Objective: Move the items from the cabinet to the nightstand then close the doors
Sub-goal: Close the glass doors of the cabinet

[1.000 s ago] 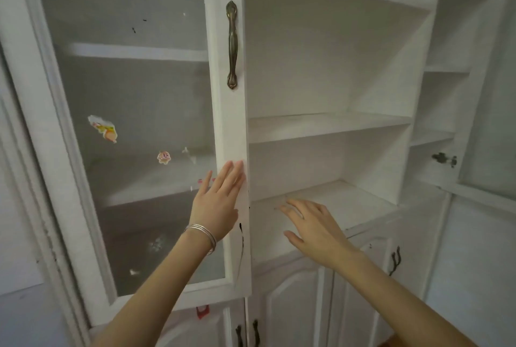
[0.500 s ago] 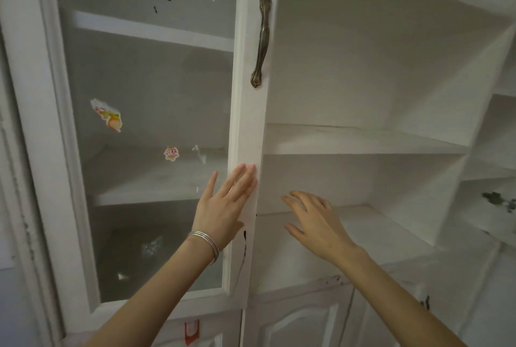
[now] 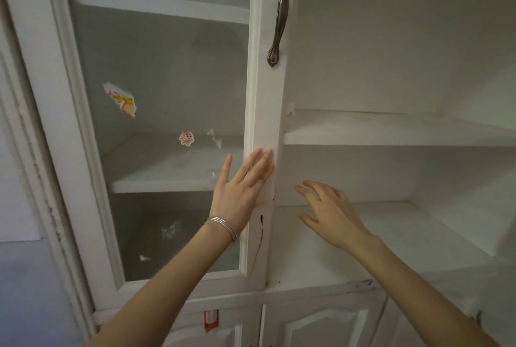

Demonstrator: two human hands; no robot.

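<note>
White door [image 3: 265, 123] swung nearer shut under my flat left hand [image 3: 237, 190]; right hand [image 3: 329, 215] spread, empty; shelves [image 3: 391, 129] bare, so closing stage.

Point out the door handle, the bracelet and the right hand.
door handle [image 3: 281, 11], head view, middle of its bar.
bracelet [image 3: 224, 226], head view, its silver bands.
right hand [image 3: 332, 215], head view, its back.

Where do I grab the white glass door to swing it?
Best by the long bronze metal handle high on the white glass door's frame. It stands upright, off the wood, so fingers can probably curl behind it from the front. The left hand only presses flat lower down.
</note>
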